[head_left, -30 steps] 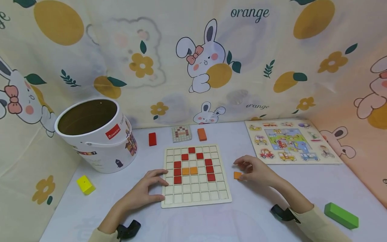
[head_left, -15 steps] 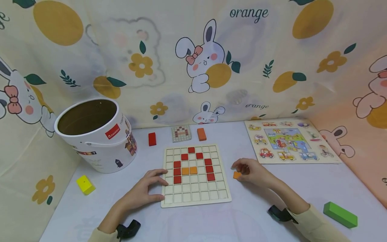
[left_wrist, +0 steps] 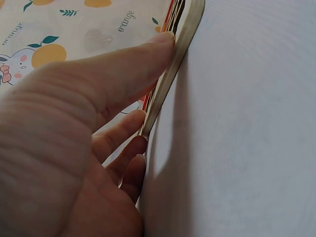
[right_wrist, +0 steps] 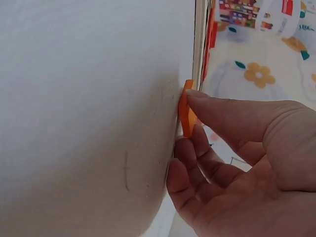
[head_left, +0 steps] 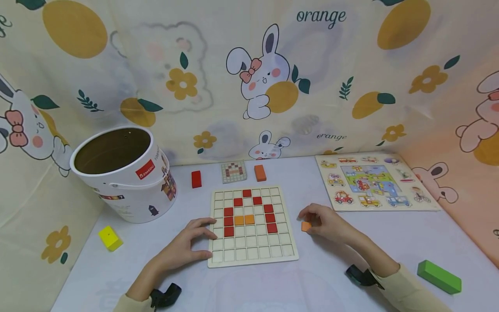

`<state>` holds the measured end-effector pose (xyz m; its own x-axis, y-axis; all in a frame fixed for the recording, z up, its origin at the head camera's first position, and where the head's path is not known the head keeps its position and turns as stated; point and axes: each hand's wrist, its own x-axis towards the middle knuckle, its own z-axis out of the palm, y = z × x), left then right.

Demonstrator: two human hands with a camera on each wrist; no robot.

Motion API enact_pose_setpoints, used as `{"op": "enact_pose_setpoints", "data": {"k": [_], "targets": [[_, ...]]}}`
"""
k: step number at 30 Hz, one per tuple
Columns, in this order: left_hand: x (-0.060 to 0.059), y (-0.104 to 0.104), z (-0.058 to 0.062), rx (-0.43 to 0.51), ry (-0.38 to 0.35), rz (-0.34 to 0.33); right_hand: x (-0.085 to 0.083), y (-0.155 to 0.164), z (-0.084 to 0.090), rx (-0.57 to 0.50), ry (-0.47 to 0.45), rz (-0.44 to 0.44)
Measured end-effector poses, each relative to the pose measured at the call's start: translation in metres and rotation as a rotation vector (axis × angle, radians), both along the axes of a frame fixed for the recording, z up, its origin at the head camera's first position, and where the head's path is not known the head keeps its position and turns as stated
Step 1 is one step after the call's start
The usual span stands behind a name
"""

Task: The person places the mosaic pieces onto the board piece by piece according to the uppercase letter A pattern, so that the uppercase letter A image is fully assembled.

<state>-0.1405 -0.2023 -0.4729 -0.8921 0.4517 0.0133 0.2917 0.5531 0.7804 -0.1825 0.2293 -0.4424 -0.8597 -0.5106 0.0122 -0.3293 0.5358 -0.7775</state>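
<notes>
A cream grid board [head_left: 253,255] lies in the middle of the table. Red tiles [head_left: 228,221] form a roof-like outline on it, with two orange tiles [head_left: 249,219] side by side inside. My left hand [head_left: 181,247] rests its fingertips and thumb against the board's left edge; in the left wrist view the thumb [left_wrist: 153,52] lies along that edge. To the right of the board, my right hand [head_left: 327,222] pinches a loose orange tile [right_wrist: 187,111] between thumb and fingers, low over the table. The finger behind this tile is partly hidden.
Behind the board lie a red block [head_left: 196,179], a small pattern card [head_left: 234,172] and an orange block [head_left: 260,173]. A white bucket [head_left: 136,206] and a yellow block [head_left: 110,238] are at left. A vehicle puzzle [head_left: 333,171] and a green block [head_left: 439,277] are at right.
My right hand has shifted slightly left and down around the orange tile, which now shows a paler, tilted face. The left hand and the board stay still.
</notes>
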Motion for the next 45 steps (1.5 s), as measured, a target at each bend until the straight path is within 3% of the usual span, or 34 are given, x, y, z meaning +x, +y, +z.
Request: {"op": "enact_pose_setpoints", "data": {"k": [12,27,34,41,45], "targets": [[0.000,0.000,0.001,0.002,-0.007,-0.009,-0.014,-0.015,0.010,0.070,0.006,0.033],[0.000,-0.001,0.000,-0.003,-0.004,-0.001,-0.046,-0.103,0.017,0.055,-0.026,0.185],[-0.001,0.000,0.000,0.003,-0.012,-0.008,-0.048,-0.118,0.013,0.067,-0.014,0.223],[-0.001,-0.001,0.000,-0.001,-0.007,-0.010,-0.046,-0.121,0.012,0.100,-0.035,0.187],[-0.001,-0.001,-0.001,0.002,-0.001,-0.012,-0.044,-0.122,0.013,0.137,0.015,0.178]]}}
